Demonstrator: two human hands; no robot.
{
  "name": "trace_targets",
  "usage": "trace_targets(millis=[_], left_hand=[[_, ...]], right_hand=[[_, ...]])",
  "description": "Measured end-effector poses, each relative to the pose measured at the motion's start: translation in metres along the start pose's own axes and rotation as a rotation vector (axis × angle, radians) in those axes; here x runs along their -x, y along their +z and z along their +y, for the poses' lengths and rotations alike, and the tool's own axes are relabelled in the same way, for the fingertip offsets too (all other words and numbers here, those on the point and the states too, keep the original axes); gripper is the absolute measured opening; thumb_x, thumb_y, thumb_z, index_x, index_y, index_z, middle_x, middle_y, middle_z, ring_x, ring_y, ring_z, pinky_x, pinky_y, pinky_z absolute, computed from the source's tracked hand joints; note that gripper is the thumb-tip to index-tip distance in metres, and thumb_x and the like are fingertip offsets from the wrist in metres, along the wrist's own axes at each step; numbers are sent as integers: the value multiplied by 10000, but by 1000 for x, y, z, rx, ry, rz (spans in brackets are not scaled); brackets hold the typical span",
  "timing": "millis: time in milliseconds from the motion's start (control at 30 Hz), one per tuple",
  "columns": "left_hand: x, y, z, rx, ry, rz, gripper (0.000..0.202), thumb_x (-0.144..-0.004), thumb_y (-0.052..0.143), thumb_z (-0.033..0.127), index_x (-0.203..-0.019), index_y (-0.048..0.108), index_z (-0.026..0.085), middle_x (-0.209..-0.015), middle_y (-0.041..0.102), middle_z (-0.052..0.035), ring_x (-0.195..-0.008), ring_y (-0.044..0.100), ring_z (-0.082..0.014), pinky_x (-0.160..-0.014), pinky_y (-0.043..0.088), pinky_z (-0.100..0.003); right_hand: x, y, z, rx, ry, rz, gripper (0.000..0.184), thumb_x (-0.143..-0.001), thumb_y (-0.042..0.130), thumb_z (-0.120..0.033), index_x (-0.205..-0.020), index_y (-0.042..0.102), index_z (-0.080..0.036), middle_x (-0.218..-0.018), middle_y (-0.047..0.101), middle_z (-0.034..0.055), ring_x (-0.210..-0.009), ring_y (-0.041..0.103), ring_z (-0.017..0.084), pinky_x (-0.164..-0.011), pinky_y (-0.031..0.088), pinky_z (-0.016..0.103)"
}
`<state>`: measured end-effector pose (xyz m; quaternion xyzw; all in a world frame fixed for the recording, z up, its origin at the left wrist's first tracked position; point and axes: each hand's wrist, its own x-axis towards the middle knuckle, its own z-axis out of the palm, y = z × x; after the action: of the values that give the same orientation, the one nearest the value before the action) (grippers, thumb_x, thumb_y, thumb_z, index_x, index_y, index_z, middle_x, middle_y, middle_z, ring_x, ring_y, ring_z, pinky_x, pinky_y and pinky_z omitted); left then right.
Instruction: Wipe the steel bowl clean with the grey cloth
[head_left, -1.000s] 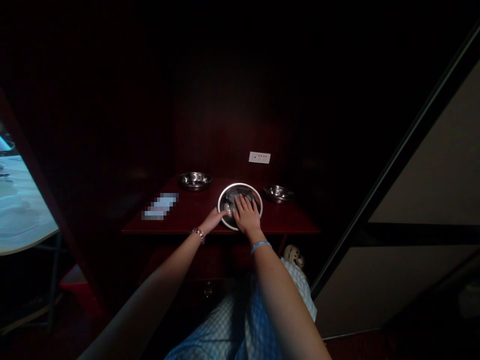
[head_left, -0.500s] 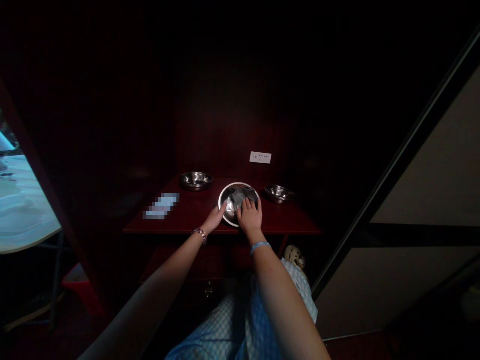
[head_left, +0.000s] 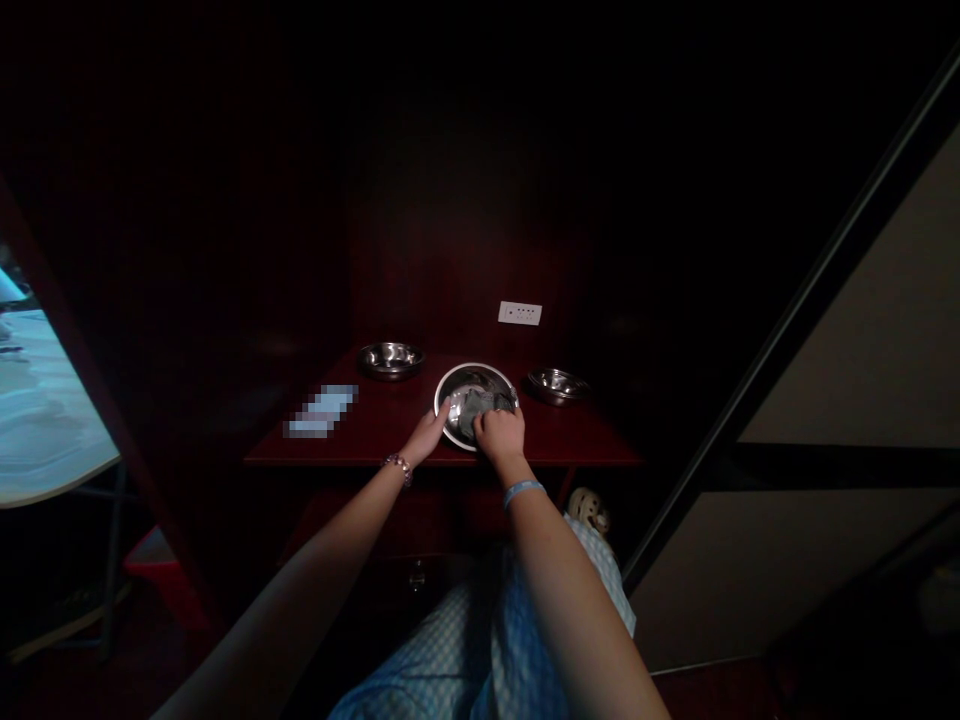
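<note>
A round metal bowl (head_left: 456,383) with a pale rim is tilted toward me over the front of the dark red shelf (head_left: 390,430). My left hand (head_left: 430,435) grips its left rim, the thumb on the inside and the other fingers hidden behind. Inside the bowl lies a crumpled grey cloth (head_left: 472,405). My right hand (head_left: 501,435) is closed on that cloth, fingers curled, pressing it to the lower right of the bowl's inner surface.
One metal bowl (head_left: 391,361) stands at the back left of the shelf. Stacked metal bowls (head_left: 556,386) stand to the right. A blurred pale patch (head_left: 322,410) lies at the left. A white socket (head_left: 520,313) is on the back wall. Below right is a beige clog (head_left: 589,508).
My right hand's fingers have gone from spread flat on the cloth to curled around it, and the hand has shifted slightly lower. My left hand still holds the rim.
</note>
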<state>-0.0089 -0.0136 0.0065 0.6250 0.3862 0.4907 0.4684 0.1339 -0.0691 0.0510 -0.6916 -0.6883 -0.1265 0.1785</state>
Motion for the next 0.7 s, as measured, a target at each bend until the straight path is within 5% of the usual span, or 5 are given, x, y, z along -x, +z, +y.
trace_targets(millis=[367,700], left_hand=[[6,3,9,-25,20,10,617,-896,375,601,-1140,646,103,-1149,703,-125,-1178,582,-262,-1057,386,-345],[-1,2,-2,61,32,91,591,-869,461,583,-1182,634,112,-1254,653,-136,-1218,563,-270,-1084,353,-358]], right_hand=[[4,-13,-8,-3,66,-121,470,-959,346,-388,-1010,732,-125,-1006,723,175,-961,679,271,-864,454,357],[8,-10,-10,-154,-99,-194,403,-944,389,-414,-1170,653,-211,-1082,702,111,-1005,659,257,-858,481,340]])
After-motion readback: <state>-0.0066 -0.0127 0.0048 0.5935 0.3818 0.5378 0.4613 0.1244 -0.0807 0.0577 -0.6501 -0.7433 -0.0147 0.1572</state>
